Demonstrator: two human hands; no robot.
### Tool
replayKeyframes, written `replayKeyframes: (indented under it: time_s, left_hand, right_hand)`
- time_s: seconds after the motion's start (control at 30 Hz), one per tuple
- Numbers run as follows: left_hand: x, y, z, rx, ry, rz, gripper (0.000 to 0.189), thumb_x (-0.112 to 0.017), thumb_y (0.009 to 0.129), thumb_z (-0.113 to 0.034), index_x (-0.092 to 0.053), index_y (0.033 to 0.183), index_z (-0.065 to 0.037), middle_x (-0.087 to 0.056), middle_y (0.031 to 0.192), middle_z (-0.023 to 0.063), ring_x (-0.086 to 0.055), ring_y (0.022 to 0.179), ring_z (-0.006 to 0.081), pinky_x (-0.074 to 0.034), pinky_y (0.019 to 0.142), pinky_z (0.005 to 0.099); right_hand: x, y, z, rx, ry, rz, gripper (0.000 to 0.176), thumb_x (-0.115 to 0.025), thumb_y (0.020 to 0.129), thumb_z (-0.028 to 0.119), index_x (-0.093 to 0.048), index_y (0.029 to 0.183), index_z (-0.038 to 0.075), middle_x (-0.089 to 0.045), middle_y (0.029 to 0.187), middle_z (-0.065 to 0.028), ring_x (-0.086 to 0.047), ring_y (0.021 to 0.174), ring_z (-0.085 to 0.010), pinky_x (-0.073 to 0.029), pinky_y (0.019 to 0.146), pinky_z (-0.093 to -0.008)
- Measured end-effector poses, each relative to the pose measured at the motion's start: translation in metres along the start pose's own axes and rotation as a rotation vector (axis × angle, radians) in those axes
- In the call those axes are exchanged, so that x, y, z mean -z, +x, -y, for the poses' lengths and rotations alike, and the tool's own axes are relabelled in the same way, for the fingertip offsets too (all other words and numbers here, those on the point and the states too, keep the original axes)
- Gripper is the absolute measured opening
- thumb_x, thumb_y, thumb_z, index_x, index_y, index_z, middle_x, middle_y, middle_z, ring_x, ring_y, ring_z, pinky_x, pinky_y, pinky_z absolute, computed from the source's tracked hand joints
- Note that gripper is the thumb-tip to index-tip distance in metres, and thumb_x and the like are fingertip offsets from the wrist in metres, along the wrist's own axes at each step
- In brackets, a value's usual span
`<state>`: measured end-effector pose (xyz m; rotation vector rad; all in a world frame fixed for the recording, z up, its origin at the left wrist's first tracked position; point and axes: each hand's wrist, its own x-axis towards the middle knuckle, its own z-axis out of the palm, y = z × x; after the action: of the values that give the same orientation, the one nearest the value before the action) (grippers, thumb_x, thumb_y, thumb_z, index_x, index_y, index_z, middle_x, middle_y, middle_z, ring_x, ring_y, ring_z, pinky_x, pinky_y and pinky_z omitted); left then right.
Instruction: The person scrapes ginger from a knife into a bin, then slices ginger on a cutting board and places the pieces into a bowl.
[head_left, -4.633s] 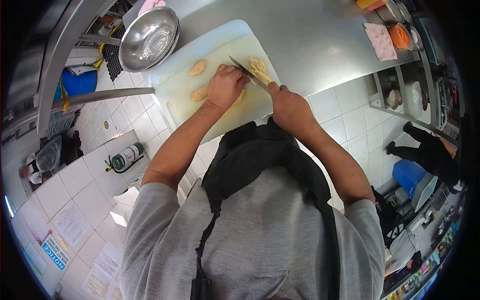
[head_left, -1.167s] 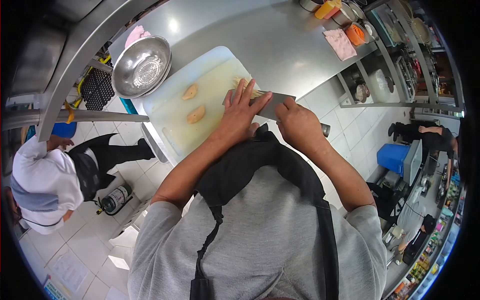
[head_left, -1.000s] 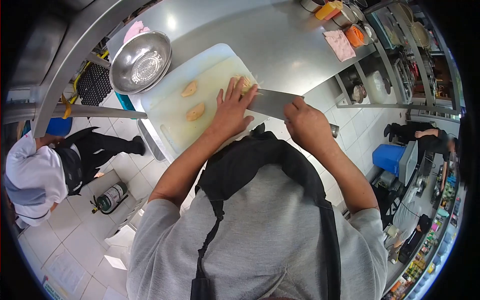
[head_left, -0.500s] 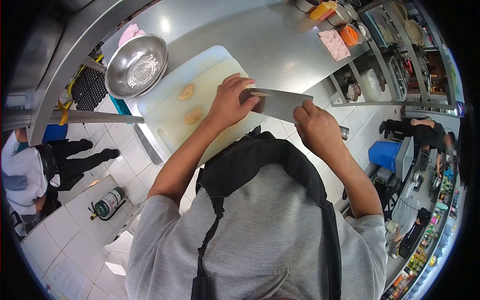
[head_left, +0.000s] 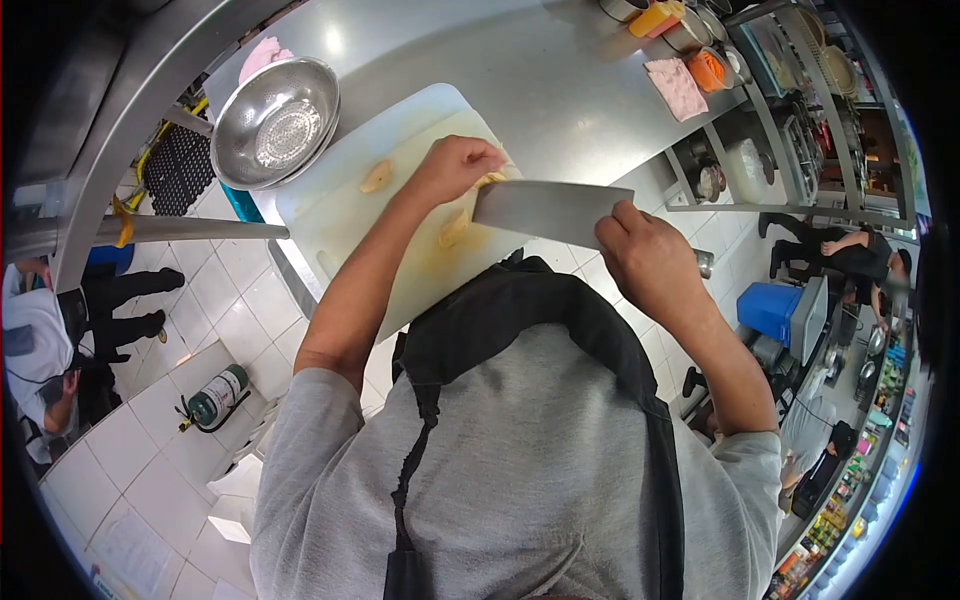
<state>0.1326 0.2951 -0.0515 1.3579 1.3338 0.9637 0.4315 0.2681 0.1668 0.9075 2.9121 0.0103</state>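
My right hand [head_left: 648, 258] is closed around the handle of a cleaver [head_left: 555, 210], its broad blade pointing left over the right edge of a pale cutting board [head_left: 350, 235]. By the blade's far left corner, my left hand [head_left: 458, 168] has its fingertips pinched together on a small pale tan piece of food [head_left: 491, 179], partly hidden by the fingers. Another tan piece [head_left: 453, 228] lies on the board just left of the blade. Farther left rests a separate tan piece [head_left: 376, 177]. The kind of food is not clear.
Stacked metal bowls, the top one a perforated colander [head_left: 285, 125], stand left of the board on the steel table [head_left: 490, 70]. A pink cloth [head_left: 676, 88] and an orange-filled container [head_left: 706, 70] sit at the far right. A metal post [head_left: 200, 230] juts in at left. Other people stand on both sides.
My left fingers have come off the blade and drawn into a pinch. The slice on the blade is no longer visible there. A tan piece now lies beside the blade; the lower-left spot is bare.
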Motion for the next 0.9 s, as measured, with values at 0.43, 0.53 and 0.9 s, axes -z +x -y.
replayKeyframes:
  time_s: [0.43, 0.53, 0.9]
  left_hand:
    - [-0.028, 0.029, 0.016, -0.247, 0.706, -0.216, 0.023, -0.070, 0.099, -0.023, -0.084, 0.110, -0.009, -0.076, 0.109, 0.0152, -0.068, 0.114, 0.0373, -0.054, 0.101, 0.0552]
    - [-0.029, 0.020, 0.010, -0.201, 0.744, -0.081, 0.023, -0.073, 0.098, -0.027, -0.084, 0.110, -0.010, -0.074, 0.110, 0.0122, -0.066, 0.117, 0.0354, -0.052, 0.100, 0.0566]
    - [-0.039, 0.017, 0.006, -0.210, 0.790, -0.157, 0.034, -0.078, 0.095, -0.028, -0.079, 0.119, -0.003, -0.072, 0.133, 0.0130, -0.060, 0.131, 0.0361, -0.050, 0.104, 0.0552]
  right_hand:
    - [-0.010, -0.034, -0.045, -0.413, 0.274, -0.008, 0.016, -0.079, 0.088, 0.006, -0.065, 0.096, 0.006, -0.066, 0.096, -0.0147, -0.073, 0.080, -0.0379, -0.060, 0.073, -0.0481]
    - [-0.029, -0.034, -0.061, -0.535, 0.376, -0.057, 0.020, -0.083, 0.086, 0.007, -0.068, 0.098, 0.006, -0.068, 0.099, -0.0150, -0.074, 0.082, -0.0366, -0.060, 0.076, -0.0473]
    - [-0.191, 0.051, -0.117, -0.586, 0.509, -0.261, 0.015, -0.072, 0.091, 0.017, -0.069, 0.104, 0.010, -0.068, 0.110, -0.0197, -0.073, 0.095, -0.0451, -0.061, 0.085, -0.0553]
